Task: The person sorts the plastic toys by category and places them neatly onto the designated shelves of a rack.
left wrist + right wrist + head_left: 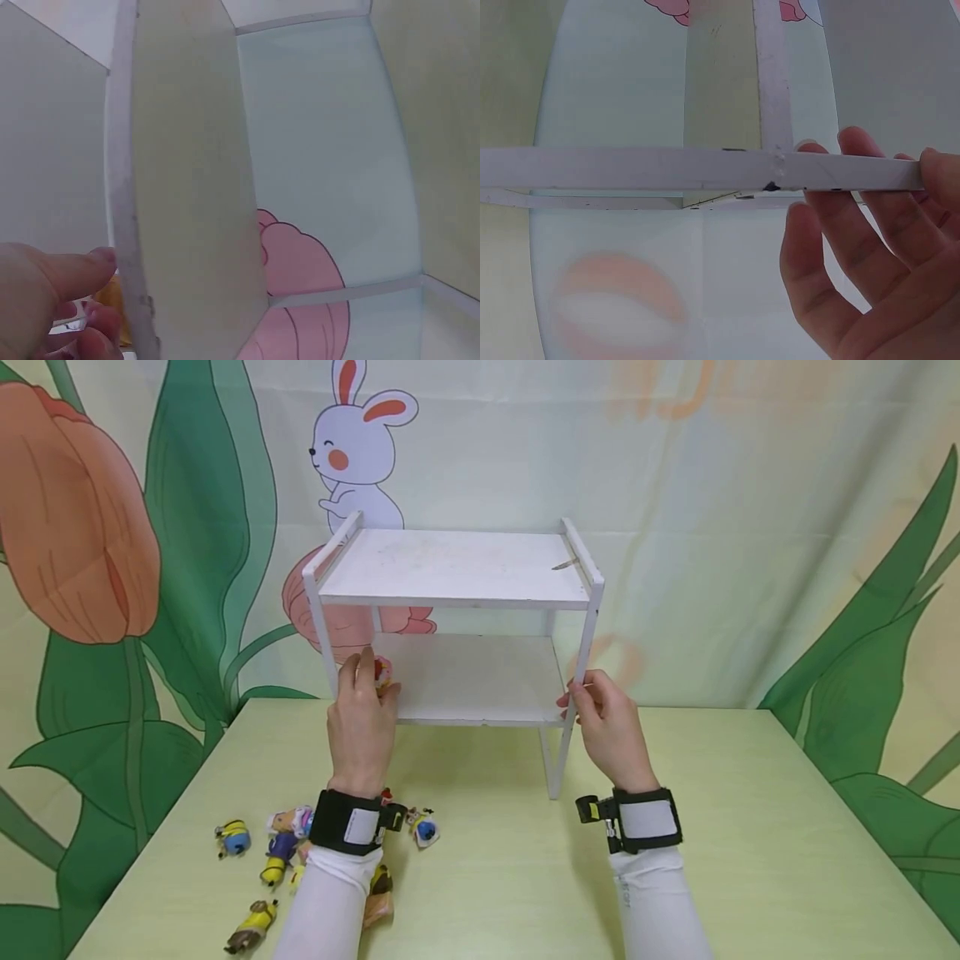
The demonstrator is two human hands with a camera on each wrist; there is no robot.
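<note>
A white two-tier shelf rack (pixel 453 567) stands on the table. At the left end of its lower shelf (pixel 480 681), my left hand (pixel 362 731) pinches a small toy figure (pixel 383 672), red, pink and yellow, mostly hidden by the fingers. In the left wrist view the thumb (pixel 79 274) lies close to the shelf's edge, with a yellow-orange bit of the toy (pixel 112 304) showing beyond it. My right hand (pixel 613 731) grips the rack's right front post (pixel 855 171), level with the lower shelf, fingers on both sides of the post.
Several small toy figures lie at the table's front left, among them a yellow-and-brown one (pixel 252 928), a yellow-and-blue one (pixel 234 838) and another with blue (pixel 424 828). Some are partly under the left forearm. A printed cloth (pixel 720 568) hangs behind the table.
</note>
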